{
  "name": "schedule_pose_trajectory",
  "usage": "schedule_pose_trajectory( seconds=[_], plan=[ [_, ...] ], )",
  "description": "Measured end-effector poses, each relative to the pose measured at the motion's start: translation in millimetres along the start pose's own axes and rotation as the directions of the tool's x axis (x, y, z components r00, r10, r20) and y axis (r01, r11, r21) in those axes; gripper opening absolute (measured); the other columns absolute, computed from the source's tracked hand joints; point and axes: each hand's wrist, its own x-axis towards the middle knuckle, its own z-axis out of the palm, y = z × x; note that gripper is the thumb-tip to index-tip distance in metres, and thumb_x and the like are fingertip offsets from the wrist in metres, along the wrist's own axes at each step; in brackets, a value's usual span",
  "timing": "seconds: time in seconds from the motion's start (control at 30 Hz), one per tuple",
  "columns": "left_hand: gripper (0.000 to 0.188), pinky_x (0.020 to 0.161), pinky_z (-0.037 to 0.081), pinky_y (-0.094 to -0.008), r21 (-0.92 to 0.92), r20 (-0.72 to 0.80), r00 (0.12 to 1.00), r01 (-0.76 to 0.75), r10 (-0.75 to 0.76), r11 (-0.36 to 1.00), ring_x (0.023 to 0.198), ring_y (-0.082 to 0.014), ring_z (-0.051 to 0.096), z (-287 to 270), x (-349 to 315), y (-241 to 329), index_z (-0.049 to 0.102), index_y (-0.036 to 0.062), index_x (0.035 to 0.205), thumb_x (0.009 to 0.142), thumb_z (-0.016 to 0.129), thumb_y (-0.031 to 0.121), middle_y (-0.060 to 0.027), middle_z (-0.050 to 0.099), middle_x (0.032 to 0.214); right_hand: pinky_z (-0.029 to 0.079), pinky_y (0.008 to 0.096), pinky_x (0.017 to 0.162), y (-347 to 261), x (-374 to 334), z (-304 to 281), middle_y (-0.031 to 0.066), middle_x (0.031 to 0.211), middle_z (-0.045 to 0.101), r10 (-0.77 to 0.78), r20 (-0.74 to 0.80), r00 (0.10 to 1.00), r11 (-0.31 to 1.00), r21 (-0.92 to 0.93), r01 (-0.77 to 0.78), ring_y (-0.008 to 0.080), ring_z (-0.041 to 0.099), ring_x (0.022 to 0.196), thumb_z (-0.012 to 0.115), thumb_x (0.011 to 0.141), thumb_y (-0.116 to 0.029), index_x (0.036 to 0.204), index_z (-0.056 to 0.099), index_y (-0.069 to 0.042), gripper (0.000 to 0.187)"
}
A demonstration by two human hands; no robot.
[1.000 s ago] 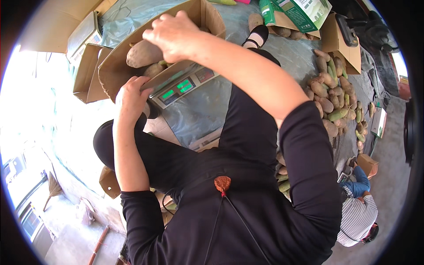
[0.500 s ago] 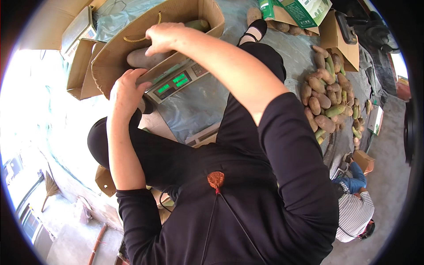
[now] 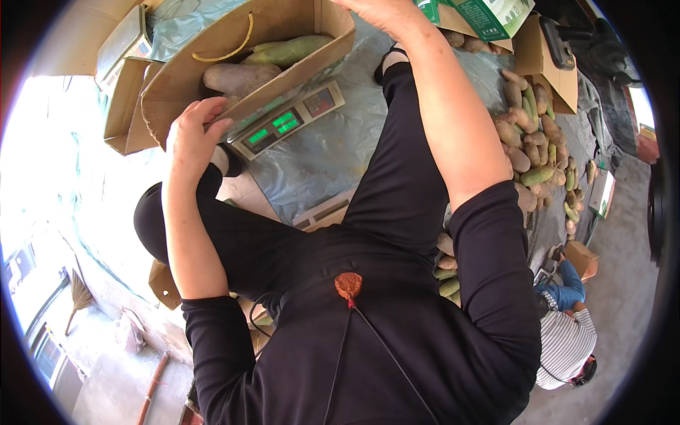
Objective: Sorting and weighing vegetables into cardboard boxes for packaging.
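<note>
My left hand [image 3: 191, 138] grips the near left part of a long open cardboard box [image 3: 297, 74], its fingers over the rim and the thumb outside. Inside the box lie a large brownish oblong gourd-like vegetable [image 3: 242, 79] and a green one [image 3: 294, 51], below a yellow cord handle [image 3: 248, 35]. Under the box is a weighing scale [image 3: 287, 120] with lit green displays. My right hand [image 3: 379, 13] is beyond the box's right end at the upper picture edge, its fingers cut off from view.
A heap of brown and green gourd-like vegetables [image 3: 535, 145] lies at the right, beside another open cardboard box [image 3: 549, 74]. A green and white carton [image 3: 489, 18] stands at the back. Another person [image 3: 567, 343] is at the lower right. A broom [image 3: 79, 294] leans at the left.
My right hand has left the inside of the box and moved right and away, uncovering the vegetables. My left hand stays at the rim, shifted slightly left.
</note>
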Motion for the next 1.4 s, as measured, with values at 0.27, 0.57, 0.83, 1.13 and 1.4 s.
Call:
schedule_pose_trajectory(
  seconds=[0.27,0.57,0.83,1.13,1.4],
  plan=[
    [0.034,0.080,0.049,-0.0314,0.016,-0.019,1.000,-0.002,0.002,1.000,0.092,-0.0206,0.063,2.1,2.6,0.4,0.063,0.0066,0.110,0.076,0.067,0.006,-0.0115,0.066,0.100,0.049,0.0320,0.074,7.2,3.0,-0.4,0.0145,0.092,0.066,0.052,0.024,0.998,0.997,-0.056,-0.051,0.0214,0.063,0.084,0.065,0.078,-0.019,0.106,0.062,0.002,0.036],
    [0.033,0.080,0.049,-0.0316,0.000,-0.128,0.992,-0.001,0.001,1.000,0.091,-0.0208,0.064,-3.6,0.6,-10.6,0.063,0.0074,0.109,0.076,0.067,0.009,-0.0106,0.065,0.098,0.049,0.0315,0.074,18.6,15.8,-2.6,0.0134,0.092,0.066,0.113,-0.062,0.992,0.990,-0.074,-0.117,0.0205,0.063,0.085,0.065,0.079,-0.018,0.107,0.061,0.002,0.035],
    [0.040,0.087,0.043,-0.0293,-0.548,-0.451,0.852,-0.026,-0.268,0.836,0.104,-0.0168,0.056,-29.0,1.2,-39.5,0.054,0.0091,0.123,0.085,0.064,0.016,-0.0073,0.059,0.115,0.049,0.0330,0.069,75.6,40.2,6.7,0.0099,0.082,0.067,0.194,-0.054,0.979,0.975,-0.095,-0.199,0.0200,0.063,0.075,0.069,0.073,-0.031,0.095,0.067,-0.005,0.034],
    [0.061,0.089,0.038,-0.0336,-0.569,-0.298,0.805,0.281,-0.513,0.773,0.109,-0.0196,0.049,-96.0,-19.9,-51.2,0.044,0.0067,0.130,0.083,0.063,0.040,-0.0097,0.053,0.122,0.048,0.0385,0.074,50.4,42.8,12.6,0.0114,0.087,0.067,0.359,0.124,0.925,0.833,-0.490,-0.257,0.0272,0.064,0.083,0.059,0.074,-0.047,0.094,0.065,-0.005,0.047],
    [0.050,0.063,0.048,-0.0341,0.052,0.111,0.893,0.432,-0.436,0.900,0.062,-0.0187,0.061,-67.7,13.1,-115.3,0.067,-0.0032,0.073,0.081,0.061,0.046,-0.0107,0.062,0.061,0.046,0.0437,0.086,18.1,44.0,24.7,0.0159,0.110,0.062,0.466,0.118,0.877,0.658,-0.709,-0.255,0.0322,0.058,0.104,0.058,0.078,-0.044,0.100,0.064,-0.006,0.044]
  ],
)
